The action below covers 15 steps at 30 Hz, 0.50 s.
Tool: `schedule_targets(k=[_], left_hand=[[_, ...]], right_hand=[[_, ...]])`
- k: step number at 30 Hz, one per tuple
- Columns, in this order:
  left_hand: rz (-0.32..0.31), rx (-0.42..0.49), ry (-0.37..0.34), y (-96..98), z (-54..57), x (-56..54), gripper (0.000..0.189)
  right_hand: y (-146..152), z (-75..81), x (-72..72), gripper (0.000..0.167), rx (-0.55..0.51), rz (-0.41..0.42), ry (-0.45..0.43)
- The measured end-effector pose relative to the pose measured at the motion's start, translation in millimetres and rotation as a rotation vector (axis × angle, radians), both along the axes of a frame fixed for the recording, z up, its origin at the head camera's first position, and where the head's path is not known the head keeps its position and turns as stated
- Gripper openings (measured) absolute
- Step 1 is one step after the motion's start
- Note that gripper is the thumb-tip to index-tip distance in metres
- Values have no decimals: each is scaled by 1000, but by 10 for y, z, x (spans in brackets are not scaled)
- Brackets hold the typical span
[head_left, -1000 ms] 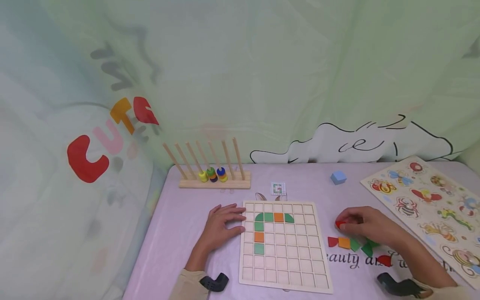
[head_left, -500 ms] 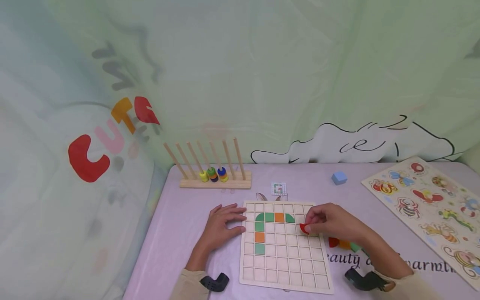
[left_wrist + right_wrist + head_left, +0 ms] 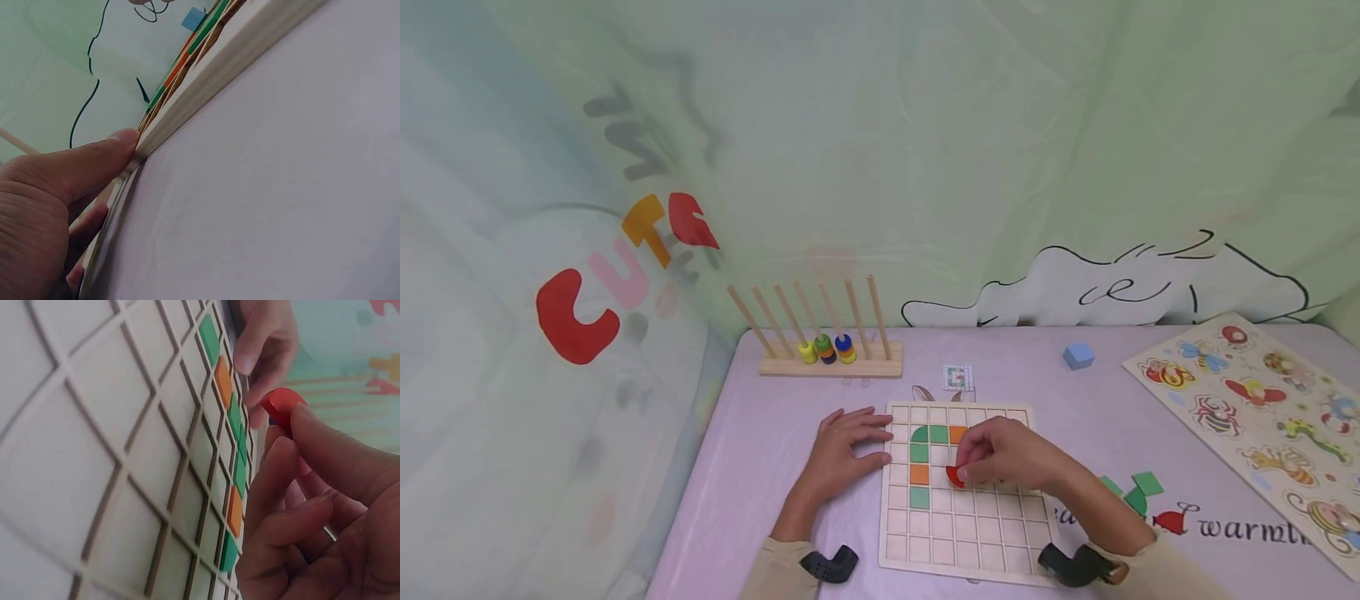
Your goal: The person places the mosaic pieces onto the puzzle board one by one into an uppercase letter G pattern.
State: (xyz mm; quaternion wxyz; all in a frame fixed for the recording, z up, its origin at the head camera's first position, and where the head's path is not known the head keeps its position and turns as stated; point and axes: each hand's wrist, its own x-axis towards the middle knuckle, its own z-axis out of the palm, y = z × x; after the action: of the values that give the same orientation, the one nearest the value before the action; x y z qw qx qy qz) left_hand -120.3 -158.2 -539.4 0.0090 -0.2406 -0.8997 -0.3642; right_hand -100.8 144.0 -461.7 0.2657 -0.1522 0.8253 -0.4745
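My right hand [image 3: 1011,454] is above the middle of a wooden grid board [image 3: 966,552], pinching a red round-edged tile [image 3: 282,403] between thumb and fingers. In the head view the tile [image 3: 954,477] appears over the cells below the orange tile [image 3: 957,435] of the top row. Green and orange tiles, among them a green square [image 3: 919,498], lie in cells along the board's left column and upper row; my right hand hides part of that row. At the board's left edge rests my left hand [image 3: 846,446], its fingers extended and its thumb [image 3: 119,150] touching the side.
Loose tiles, including a green square [image 3: 1147,483] and a red piece [image 3: 1168,522], lie right of the board. A small pattern card [image 3: 957,377], a peg stand [image 3: 831,367] with beads, a blue block [image 3: 1078,356] and an insect puzzle board [image 3: 1247,417] stand around it.
My right hand has carried the red tile leftward from the loose pieces to over the middle of the board. My left hand has stayed at the board's edge.
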Motion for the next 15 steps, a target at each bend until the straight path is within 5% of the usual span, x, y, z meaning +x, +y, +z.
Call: schedule_targets(k=[15], left_hand=[[13, -2, -30, 3, -29, -9, 26]], right_hand=[[-381, -69, 115, 10, 30, 53, -17]])
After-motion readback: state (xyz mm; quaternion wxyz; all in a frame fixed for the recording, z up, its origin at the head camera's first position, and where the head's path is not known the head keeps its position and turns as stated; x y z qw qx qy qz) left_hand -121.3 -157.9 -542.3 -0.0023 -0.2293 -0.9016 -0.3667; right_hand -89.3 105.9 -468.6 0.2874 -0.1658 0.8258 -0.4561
